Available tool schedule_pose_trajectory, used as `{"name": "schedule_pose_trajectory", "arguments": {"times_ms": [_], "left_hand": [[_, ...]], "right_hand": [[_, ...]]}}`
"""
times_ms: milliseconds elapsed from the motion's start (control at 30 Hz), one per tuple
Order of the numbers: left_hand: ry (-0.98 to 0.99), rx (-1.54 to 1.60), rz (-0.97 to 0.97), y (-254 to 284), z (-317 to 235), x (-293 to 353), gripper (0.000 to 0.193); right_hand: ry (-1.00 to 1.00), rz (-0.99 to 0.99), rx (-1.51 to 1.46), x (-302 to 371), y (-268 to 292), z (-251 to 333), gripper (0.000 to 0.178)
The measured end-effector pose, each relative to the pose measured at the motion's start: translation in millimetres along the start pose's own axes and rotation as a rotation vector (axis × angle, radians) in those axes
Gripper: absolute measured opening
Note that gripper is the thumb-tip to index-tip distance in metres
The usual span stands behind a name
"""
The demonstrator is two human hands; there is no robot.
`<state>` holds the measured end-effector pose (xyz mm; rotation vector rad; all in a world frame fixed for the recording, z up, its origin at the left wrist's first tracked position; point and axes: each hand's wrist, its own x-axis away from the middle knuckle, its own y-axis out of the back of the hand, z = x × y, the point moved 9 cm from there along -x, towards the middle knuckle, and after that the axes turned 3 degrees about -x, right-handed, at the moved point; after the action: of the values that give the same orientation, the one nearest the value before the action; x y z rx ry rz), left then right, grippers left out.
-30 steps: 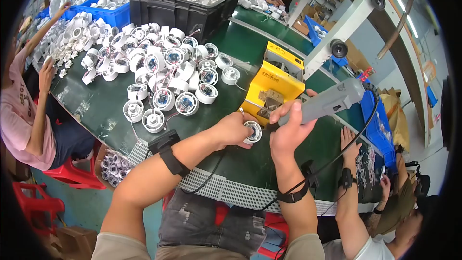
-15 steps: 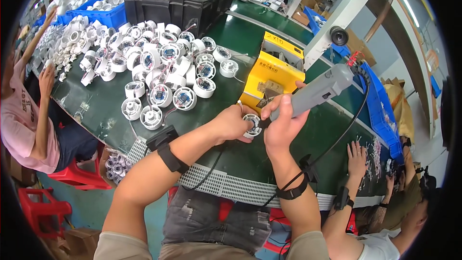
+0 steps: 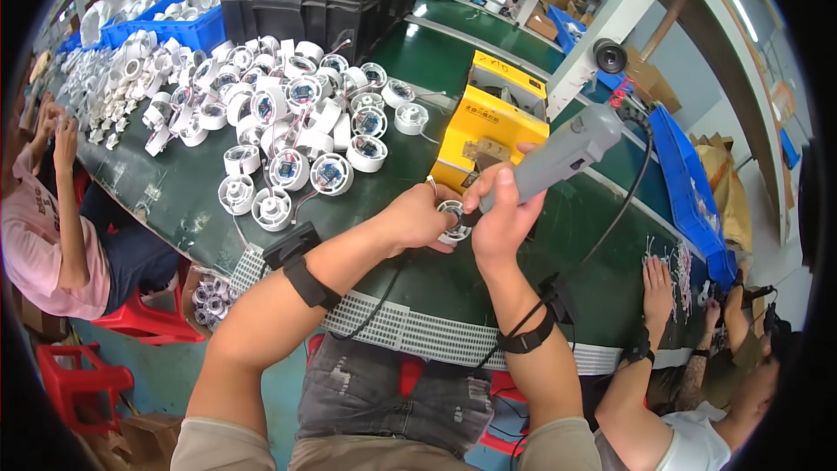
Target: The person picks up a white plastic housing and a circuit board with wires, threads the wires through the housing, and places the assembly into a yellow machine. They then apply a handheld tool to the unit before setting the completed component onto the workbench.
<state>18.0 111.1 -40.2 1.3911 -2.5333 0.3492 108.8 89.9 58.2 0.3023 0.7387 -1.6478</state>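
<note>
My left hand (image 3: 417, 218) is closed on a round white plastic housing (image 3: 452, 232), pinching its rim just above the green tabletop. A grey electric screwdriver (image 3: 562, 157) lies slanted in my right hand (image 3: 504, 222), its cable trailing from the upper end. The dark nose of the tool is at the open face of the housing; fingers and glare hide whether its bit touches a screw. Right behind both hands stands a yellow screw feeder (image 3: 490, 118). Left of them is a heap of similar white housings (image 3: 288, 168), several with blue circuit boards and wires.
A black bin (image 3: 323, 22) stands behind the heap, beside a blue bin (image 3: 179, 28). At the right are a blue tray (image 3: 684, 192) and a metal post (image 3: 580, 61). Perforated white strips (image 3: 418, 336) line the near edge. Co-workers sit at both sides; one hand (image 3: 658, 288) rests on the table.
My right hand and the screwdriver have shifted slightly left, toward the housing. The left co-worker's hands have come together, and the right co-worker's hand has slid rightward.
</note>
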Motion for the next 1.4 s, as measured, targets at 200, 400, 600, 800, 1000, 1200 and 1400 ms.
{"name": "schedule_pose_trajectory", "arguments": {"times_ms": [200, 400, 600, 800, 1000, 1200, 1400], "left_hand": [[-0.024, -0.033, 0.013, 4, 0, 2, 0.034], [-0.107, -0.473, -0.080, 29, -39, 26, 0.035], [-0.765, -0.978, -1.127, 98, -99, 82, 0.045], [-0.479, -1.498, -1.010, 94, -82, 59, 0.050], [-0.550, -1.558, -1.018, 76, -78, 52, 0.032], [-0.540, -1.414, -0.996, 74, -85, 54, 0.020], [-0.391, -1.378, -1.022, 78, -85, 58, 0.019]], "right_hand": [[-0.032, 0.017, -0.022, 4, -5, 1, 0.040], [0.039, -0.020, -0.036, 3, 8, 16, 0.039], [0.136, -0.059, 0.266, 1, 18, 10, 0.038], [0.077, 0.007, 0.258, 0, 4, 6, 0.054], [0.016, 0.073, 0.232, 3, 4, 5, 0.054], [0.099, 0.014, 0.244, 6, 10, 5, 0.055], [0.130, -0.025, 0.213, 2, 9, 10, 0.044]]}}
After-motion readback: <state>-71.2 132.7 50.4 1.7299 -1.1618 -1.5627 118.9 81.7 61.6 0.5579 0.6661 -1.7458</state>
